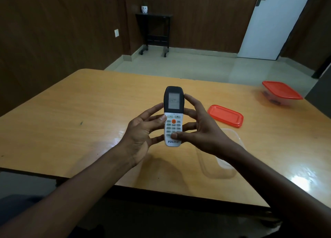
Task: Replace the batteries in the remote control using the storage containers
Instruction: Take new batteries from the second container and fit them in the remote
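A white and black remote control with a lit screen and an orange button is held upright above the wooden table, face towards me. My left hand holds its left side with the thumb on the upper buttons. My right hand holds its right side, thumb pressing on the lower buttons. A clear open container lies on the table under my right wrist. Its orange lid lies flat further right. A second clear container with an orange lid stands at the far right. No batteries are visible.
The table's near edge runs just below my forearms. Beyond the table are a tiled floor, a small black wheeled stand with a white ornament against the brown wall, and a white door at the back right.
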The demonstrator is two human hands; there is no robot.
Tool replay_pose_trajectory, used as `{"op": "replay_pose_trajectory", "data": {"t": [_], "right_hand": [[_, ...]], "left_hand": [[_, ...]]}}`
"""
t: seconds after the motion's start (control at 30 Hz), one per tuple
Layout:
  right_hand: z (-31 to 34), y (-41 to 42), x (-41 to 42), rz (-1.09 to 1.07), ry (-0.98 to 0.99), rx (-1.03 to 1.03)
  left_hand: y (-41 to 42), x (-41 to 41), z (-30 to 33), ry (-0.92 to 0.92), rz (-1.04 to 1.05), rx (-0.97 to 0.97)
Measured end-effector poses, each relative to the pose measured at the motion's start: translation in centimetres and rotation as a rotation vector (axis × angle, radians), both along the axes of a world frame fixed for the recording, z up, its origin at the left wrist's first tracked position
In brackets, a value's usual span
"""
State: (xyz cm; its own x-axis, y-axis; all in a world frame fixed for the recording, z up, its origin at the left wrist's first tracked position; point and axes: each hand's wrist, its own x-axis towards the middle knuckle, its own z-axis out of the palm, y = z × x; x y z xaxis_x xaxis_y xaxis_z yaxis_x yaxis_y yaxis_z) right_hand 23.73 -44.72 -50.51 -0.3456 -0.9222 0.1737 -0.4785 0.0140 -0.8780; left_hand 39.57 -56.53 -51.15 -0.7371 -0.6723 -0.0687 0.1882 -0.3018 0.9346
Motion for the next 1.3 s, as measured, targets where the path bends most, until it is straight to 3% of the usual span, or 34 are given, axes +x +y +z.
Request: {"op": "replay_pose_trajectory", "data": {"t": [0.53, 0.87, 0.93, 1.03, 1.07, 1.2, 1.3], "right_hand": [[0.2, 0.3, 0.6, -0.045, 0.095, 0.019], [0.0, 0.0, 1.1, -0.280, 0.207, 0.122], [0.4, -0.6, 0.2, -0.342, 0.230, 0.146], [1.2, -2.2, -2.4, -0.437, 0.333, 0.177], [1.3, -2.8, -3.4, -0.467, 0.353, 0.202], [0.9, -5.5, -7.1, -0.544, 0.368, 0.371], [0.6, -7.3, -8.6, -0.545, 0.335, 0.464]], "left_hand": [[0.1, 0.1, -0.3, -0.024, 0.001, 0.001], [0.5, -0.5, -0.2, -0.120, -0.013, 0.027], [0.2, -0.7, -0.7, -0.296, 0.051, -0.209], [-0.2, -0.9, -2.0, -0.649, 0.095, -0.905], [-0.1, -1.0, -2.3, -0.726, 0.083, -1.048], [0.2, -1.2, -3.0, -0.887, 0.018, -1.282], [0.0, -1.5, -3.0, -0.922, 0.016, -1.354]]}}
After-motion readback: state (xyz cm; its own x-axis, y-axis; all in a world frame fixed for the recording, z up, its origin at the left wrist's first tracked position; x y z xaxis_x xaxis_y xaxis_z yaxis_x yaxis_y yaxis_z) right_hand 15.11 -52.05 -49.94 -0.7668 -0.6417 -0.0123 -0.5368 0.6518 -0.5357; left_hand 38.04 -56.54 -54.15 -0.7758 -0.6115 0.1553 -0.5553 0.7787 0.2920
